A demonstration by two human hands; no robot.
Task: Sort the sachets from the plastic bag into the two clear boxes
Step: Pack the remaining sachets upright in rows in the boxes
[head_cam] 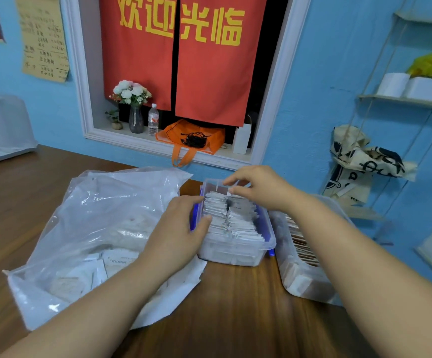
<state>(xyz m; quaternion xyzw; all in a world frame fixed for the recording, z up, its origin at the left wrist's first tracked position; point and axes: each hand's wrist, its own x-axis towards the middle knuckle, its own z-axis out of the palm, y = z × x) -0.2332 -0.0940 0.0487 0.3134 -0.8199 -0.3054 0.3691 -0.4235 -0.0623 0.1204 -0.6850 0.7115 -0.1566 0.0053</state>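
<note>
A clear box with blue clips point(238, 251) stands mid-table, packed with upright white sachets point(231, 215). My left hand point(181, 228) rests against the box's left rim, fingers over the edge, thumb touching the sachets. My right hand point(258, 187) hovers over the far end of the box, its thumb and fingers pinching the tops of the rearmost sachets. A second clear box point(302, 277) on the right holds brown-and-white sachets point(301, 244), partly hidden by my right forearm. The crumpled clear plastic bag point(101, 228) lies to the left with a few sachets point(101, 267) inside.
The brown wooden table point(235, 319) runs to a blue wall. A window ledge behind holds an orange bag point(191, 138), a water bottle point(153, 120) and a flower vase point(135, 117). A printed cloth bag point(359, 161) hangs at right. A white tray point(0, 130) sits far left.
</note>
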